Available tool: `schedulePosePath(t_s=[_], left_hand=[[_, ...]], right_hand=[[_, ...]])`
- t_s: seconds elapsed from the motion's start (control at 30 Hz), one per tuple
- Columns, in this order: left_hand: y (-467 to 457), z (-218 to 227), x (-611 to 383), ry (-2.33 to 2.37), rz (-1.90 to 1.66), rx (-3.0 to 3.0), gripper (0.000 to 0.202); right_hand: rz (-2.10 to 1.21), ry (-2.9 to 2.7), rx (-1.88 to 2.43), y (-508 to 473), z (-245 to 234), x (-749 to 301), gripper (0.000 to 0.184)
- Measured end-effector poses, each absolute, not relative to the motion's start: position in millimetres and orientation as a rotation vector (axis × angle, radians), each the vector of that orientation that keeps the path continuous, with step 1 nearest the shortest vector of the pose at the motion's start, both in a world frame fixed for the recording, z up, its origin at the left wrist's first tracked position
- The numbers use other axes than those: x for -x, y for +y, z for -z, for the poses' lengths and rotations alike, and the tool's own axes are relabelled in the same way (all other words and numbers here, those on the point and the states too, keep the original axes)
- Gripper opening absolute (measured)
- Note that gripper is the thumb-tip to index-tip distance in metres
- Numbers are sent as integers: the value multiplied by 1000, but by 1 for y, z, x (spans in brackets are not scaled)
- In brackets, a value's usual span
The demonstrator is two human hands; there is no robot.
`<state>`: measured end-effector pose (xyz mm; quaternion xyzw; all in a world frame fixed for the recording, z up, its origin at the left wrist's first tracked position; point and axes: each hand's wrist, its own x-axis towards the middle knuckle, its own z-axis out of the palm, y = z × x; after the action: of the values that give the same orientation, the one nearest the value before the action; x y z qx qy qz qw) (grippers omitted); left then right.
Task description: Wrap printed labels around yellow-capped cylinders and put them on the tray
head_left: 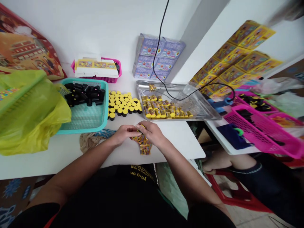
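Note:
My left hand and my right hand meet over the near part of the white table, fingers bent and pinched together. Between them shows a sliver of a small yellow-topped container, mostly hidden by the fingers. Under the hands lies a small pile of printed yellow-and-purple label sleeves. Beyond my left hand, several black containers with yellow tops stand in close rows. Farther right, a metal tray holds several containers wrapped in printed sleeves.
A turquoise basket holds black pieces, beside a yellow-green plastic bag. A crumpled cloth lies near my left wrist. Purple boxes stand at the wall. A black cable hangs over the tray. Pink baskets and a seated person's leg are right.

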<state>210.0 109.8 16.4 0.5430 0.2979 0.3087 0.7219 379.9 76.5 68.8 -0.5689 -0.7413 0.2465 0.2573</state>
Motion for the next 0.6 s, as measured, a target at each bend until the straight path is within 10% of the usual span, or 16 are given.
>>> schedulePosePath(t_s=[0.6], left_hand=[[102, -21, -213, 555, -631, -880, 36]], right_hand=[[-1006, -1564, 1254, 63, -50, -401, 38]])
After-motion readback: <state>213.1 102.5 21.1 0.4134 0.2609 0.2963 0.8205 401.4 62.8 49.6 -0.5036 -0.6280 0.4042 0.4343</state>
